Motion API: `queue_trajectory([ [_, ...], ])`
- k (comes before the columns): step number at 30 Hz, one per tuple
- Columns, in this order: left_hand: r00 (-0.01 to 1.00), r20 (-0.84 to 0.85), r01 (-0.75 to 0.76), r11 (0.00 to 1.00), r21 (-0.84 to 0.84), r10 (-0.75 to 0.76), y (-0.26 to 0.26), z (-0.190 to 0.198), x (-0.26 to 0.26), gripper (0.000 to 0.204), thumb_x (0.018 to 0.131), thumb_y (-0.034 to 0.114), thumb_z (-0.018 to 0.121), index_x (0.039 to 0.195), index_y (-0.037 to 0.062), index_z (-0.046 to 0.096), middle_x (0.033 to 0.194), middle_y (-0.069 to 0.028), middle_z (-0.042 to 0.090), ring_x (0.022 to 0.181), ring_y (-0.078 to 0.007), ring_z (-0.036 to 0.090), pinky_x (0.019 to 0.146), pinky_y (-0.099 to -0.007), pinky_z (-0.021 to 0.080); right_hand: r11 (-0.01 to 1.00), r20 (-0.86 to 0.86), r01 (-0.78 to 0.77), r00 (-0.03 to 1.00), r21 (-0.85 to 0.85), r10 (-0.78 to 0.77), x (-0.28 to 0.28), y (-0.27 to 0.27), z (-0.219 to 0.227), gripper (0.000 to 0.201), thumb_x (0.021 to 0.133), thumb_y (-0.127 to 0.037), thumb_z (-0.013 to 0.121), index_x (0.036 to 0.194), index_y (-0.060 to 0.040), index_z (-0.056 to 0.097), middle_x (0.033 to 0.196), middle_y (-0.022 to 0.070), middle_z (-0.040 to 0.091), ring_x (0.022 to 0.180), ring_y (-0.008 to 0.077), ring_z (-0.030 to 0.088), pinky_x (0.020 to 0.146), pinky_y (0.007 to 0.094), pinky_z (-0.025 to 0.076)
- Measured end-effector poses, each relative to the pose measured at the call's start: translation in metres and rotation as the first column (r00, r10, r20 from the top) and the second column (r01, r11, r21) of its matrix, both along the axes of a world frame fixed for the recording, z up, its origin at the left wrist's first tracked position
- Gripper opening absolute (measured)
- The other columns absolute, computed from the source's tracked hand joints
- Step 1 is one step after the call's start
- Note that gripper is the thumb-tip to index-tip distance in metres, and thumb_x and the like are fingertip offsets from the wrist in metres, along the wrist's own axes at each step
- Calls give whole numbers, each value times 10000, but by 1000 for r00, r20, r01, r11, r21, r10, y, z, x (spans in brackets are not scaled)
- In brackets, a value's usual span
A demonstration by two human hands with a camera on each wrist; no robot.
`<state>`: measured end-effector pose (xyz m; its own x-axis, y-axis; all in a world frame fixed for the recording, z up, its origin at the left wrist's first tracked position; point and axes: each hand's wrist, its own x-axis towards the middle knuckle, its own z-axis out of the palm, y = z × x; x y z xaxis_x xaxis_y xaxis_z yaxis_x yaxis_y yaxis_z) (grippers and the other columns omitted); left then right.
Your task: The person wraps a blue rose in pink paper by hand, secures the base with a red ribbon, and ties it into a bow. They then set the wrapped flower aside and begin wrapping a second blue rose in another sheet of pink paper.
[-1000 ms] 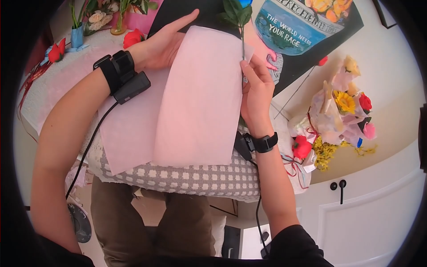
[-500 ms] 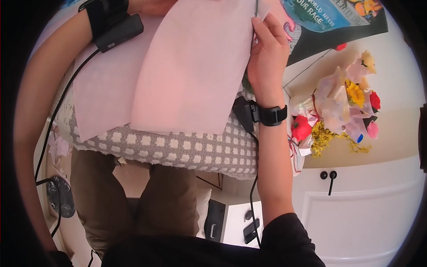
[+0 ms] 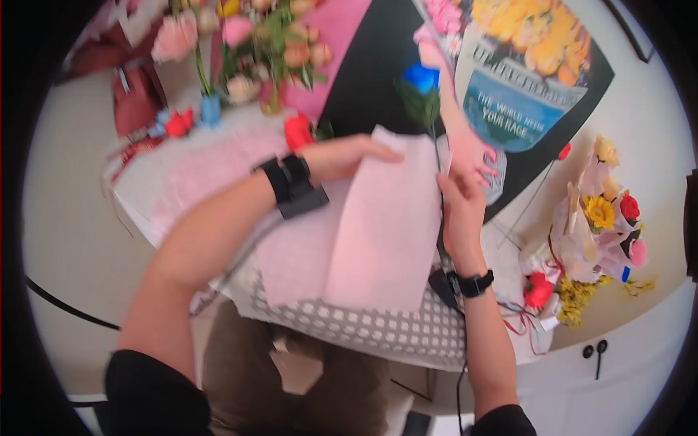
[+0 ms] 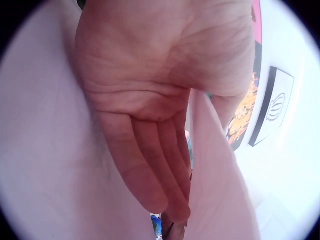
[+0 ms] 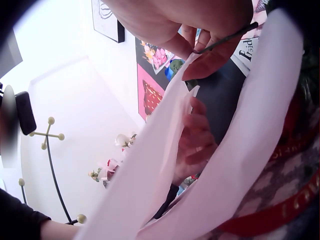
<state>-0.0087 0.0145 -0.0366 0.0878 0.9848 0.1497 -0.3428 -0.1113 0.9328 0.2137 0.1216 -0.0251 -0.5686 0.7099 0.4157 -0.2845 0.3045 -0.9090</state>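
A sheet of pale pink wrapping paper (image 3: 385,232) is folded over on itself in the head view, its near edge on a grey-and-white checked cloth (image 3: 363,327). My left hand (image 3: 342,156) is at the fold's upper left. Its fingers (image 4: 132,160) lie straight inside the fold, while the thumb passes behind the paper flap in the left wrist view. At the right edge, my right hand (image 3: 464,214) pinches the dark stem of a blue artificial rose (image 3: 422,78) together with the paper's corner. The rose's head points away from me, beyond the paper.
Flowers in small vases (image 3: 209,109) stand at the back left, near a red rose (image 3: 298,131). A dark poster (image 3: 363,80) lies behind the paper. Wrapped bouquets (image 3: 585,232) stand at the right. Red ribbon (image 5: 270,220) shows low in the right wrist view.
The head view tilted down, then back up. My left thumb, earlier raised away from the paper, now lies over the fold's left side. The right hand keeps its pinch on the stem.
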Motion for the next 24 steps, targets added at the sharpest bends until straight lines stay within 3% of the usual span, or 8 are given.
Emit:
queue_trajectory([
  [3,1000,-5,23,1000,-2,-23,-2,4,3,462,990,266,646,1369,6,598,1315,-83,671,1176,-176,657,1066,-335,477,997,49,61,997,57,-64,3,8,-6,242,928,-69,711,1161,-20,670,928,-57,653,740,14,513,597,198,352],
  [7,997,-30,-68,995,-74,66,-4,8,8,492,970,236,657,1403,23,561,1332,-86,654,1202,-204,643,1073,-364,482,1000,-78,10,997,-22,-12,2,1,3,226,933,-64,701,1152,-12,672,931,-24,682,737,16,537,588,206,364],
  [10,996,-56,-79,989,-121,73,-4,9,10,503,963,280,673,1392,43,562,1314,-63,653,1181,-186,633,1044,-350,475,995,-68,-91,993,39,94,3,4,-3,224,941,-46,676,1157,12,672,930,26,712,812,59,628,672,233,489],
  [13,991,-91,-114,977,-180,99,0,2,4,509,958,267,674,1395,37,552,1307,-68,654,1176,-188,634,1037,-348,477,996,-96,-13,995,91,22,1,7,-11,219,933,-27,661,1144,30,678,955,45,719,854,85,651,739,252,527],
  [14,981,-80,-189,967,-172,178,0,-1,6,423,967,259,643,1304,4,612,1220,-118,696,1109,-221,675,997,-367,518,994,-141,4,990,112,12,-1,9,-15,224,926,-19,656,1141,33,682,965,50,722,865,92,656,749,259,531],
  [18,980,-1,-194,948,-254,200,9,-13,-8,486,952,249,616,1349,-26,558,1279,-189,664,1157,-334,655,1047,-468,510,993,-186,-46,980,113,66,-2,11,-17,235,921,-31,662,1149,26,673,942,7,674,867,69,617,760,250,512],
  [21,950,-123,-304,937,-171,286,8,-9,-5,463,941,230,627,1328,-19,578,1259,-161,681,1143,-306,661,1035,-438,510,973,-179,24,984,229,18,-6,19,-21,227,920,-42,658,1135,25,687,911,6,666,826,65,605,721,242,497],
  [24,962,-87,-273,937,-219,260,8,0,0,442,946,212,627,1303,-45,585,1229,-167,689,1118,-287,670,1019,-409,514,985,-26,-9,1000,171,14,-3,21,-18,213,926,-59,662,1118,30,693,915,7,660,816,59,591,715,233,484],
])
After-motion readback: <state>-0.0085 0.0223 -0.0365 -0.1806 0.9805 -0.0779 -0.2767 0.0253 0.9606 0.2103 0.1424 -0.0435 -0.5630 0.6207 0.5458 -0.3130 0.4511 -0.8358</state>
